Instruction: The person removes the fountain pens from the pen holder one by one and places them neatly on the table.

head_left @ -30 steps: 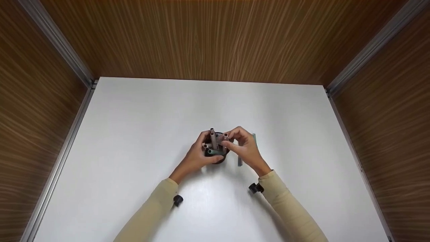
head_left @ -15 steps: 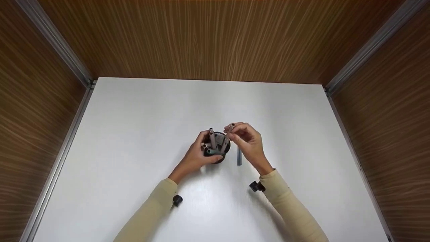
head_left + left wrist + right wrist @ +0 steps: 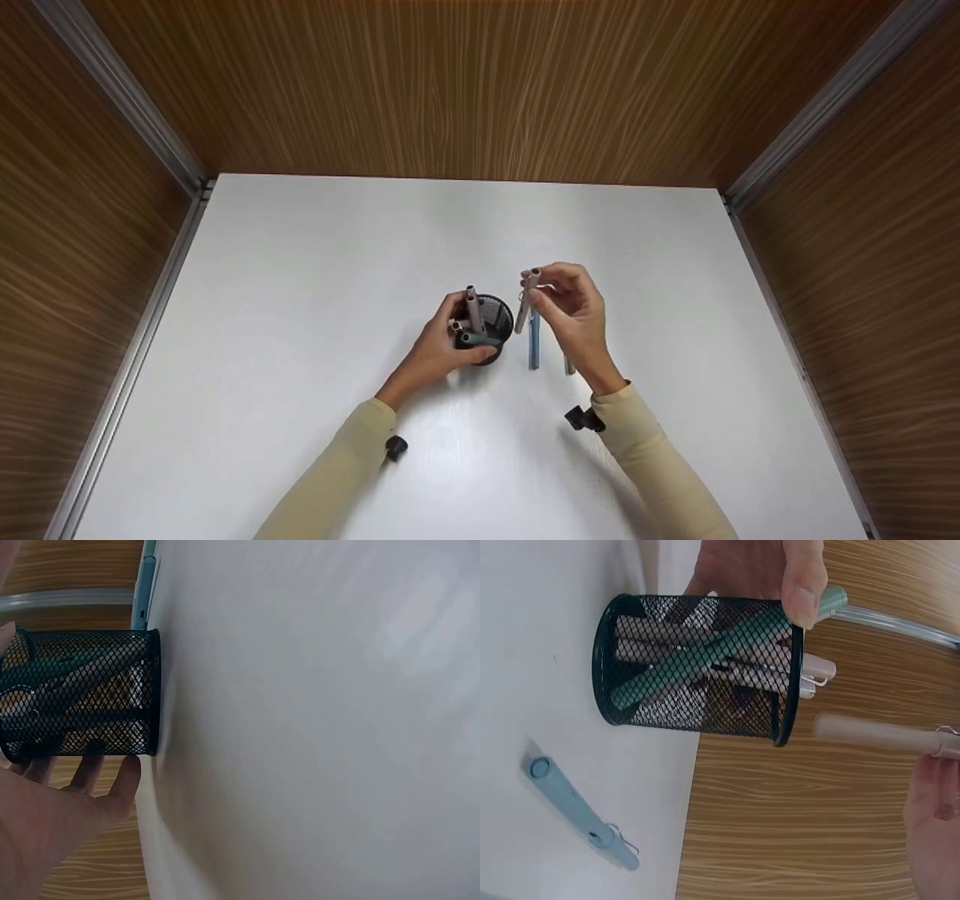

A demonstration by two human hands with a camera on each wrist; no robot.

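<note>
My left hand (image 3: 433, 346) grips a black mesh pen holder (image 3: 501, 324), thumb at its near rim and fingers round the far side. A green pen (image 3: 671, 667) and several pale pinkish-grey pens (image 3: 474, 313) lean inside. To the right of the holder's mouth, my right hand (image 3: 576, 315) pinches a pinkish-grey pen (image 3: 874, 733) with a wire clip between thumb and fingers. In the right wrist view this pen is apart from the rim. A blue pen (image 3: 534, 346) lies on the table just right of the holder, partly overlapped by the held pen.
Another pale pen (image 3: 569, 366) shows its end from under my right hand. The white table (image 3: 337, 247) meets wood-grain panels (image 3: 465, 90) at the back and sides. A small black device (image 3: 584, 418) sits at the right sleeve, another (image 3: 396, 448) at the left.
My right hand has drawn the pinkish-grey pen up out of the holder and moved it to the right. More of the blue pen shows. The left hand keeps its hold in place.
</note>
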